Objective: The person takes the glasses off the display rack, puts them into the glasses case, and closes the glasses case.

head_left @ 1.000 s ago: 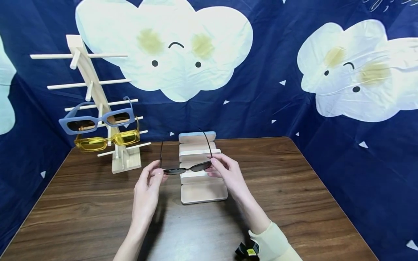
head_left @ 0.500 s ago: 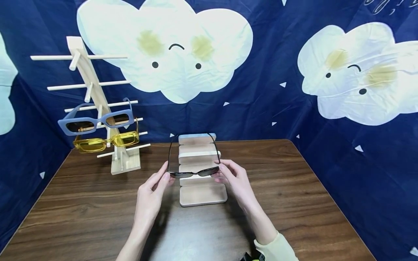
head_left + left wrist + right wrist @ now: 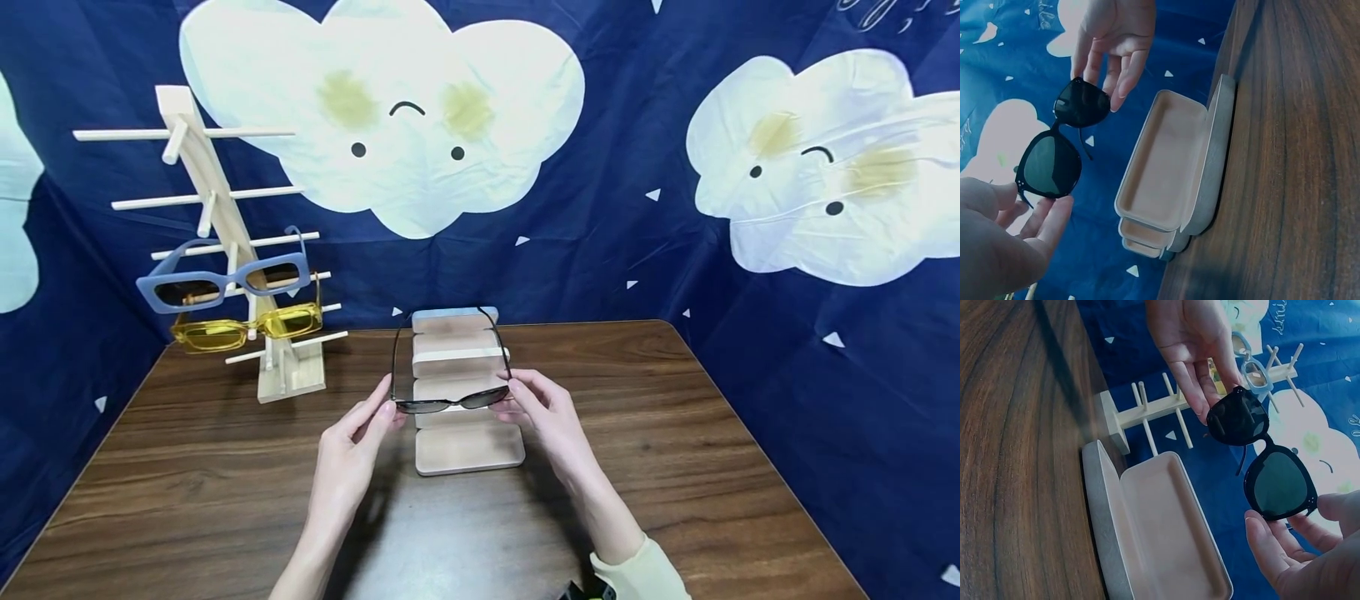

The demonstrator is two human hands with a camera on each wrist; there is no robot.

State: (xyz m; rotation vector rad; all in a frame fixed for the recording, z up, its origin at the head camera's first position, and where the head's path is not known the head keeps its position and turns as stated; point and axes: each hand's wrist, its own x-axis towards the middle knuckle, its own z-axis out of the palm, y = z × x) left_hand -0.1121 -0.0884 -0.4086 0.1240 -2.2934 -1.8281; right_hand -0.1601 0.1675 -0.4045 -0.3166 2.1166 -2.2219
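Black sunglasses (image 3: pixel 427 407) with dark lenses are held up over a row of eyeglass cases, temples unfolded and pointing away from me. My left hand (image 3: pixel 347 462) pinches the left end of the frame between thumb and fingers. At the other end, my right hand (image 3: pixel 551 425) pinches the frame near the hinge. Both wrist views show the lenses (image 3: pixel 1050 164) raised above the nearest eyeglass case (image 3: pixel 1169 531), which is lidded, pinkish inside and standing open. Behind it in the head view, another open case (image 3: pixel 450 362) is partly covered by the sunglasses.
On the left stands a wooden display rack (image 3: pixel 217 204) with pegs sticking out. It carries blue-framed sunglasses (image 3: pixel 232 283) and, below them, yellow sunglasses (image 3: pixel 213 335). A brown wooden table (image 3: pixel 637 400) lies underneath, with a dark blue cloud-print cloth (image 3: pixel 622 242) hanging behind and beside it.
Both hands have moved the sunglasses a little to the right and toward me, leaving them more centred over the cases. In the last half second they have hardly moved.
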